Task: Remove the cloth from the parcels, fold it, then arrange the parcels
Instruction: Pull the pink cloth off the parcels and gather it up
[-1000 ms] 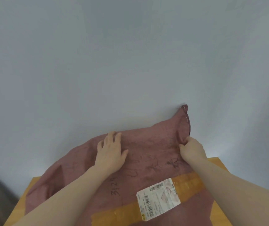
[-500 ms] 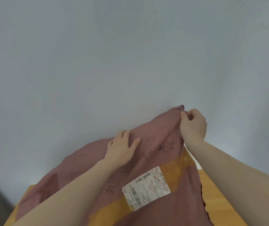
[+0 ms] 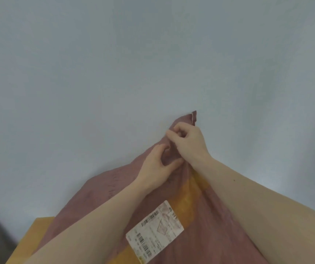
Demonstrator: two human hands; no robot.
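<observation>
Both hands are up at the top of the cloth point(image 3: 206, 216) now. My right hand point(image 3: 188, 143) has its fingers curled, pinching the reddish fabric just under its peaked corner. My left hand point(image 3: 157, 168) pinches a fold right beside it, thumb and fingers bent into the fabric. It runs long from that corner, pointing up and away, down toward me, spreading wide over the orange table point(image 3: 32, 239). A white label point(image 3: 154, 231) sits on an orange tape strip point(image 3: 189, 201).

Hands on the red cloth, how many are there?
2. The left hand pinches the cloth near its raised corner; the right hand grips it just above, nearer the tip.
</observation>
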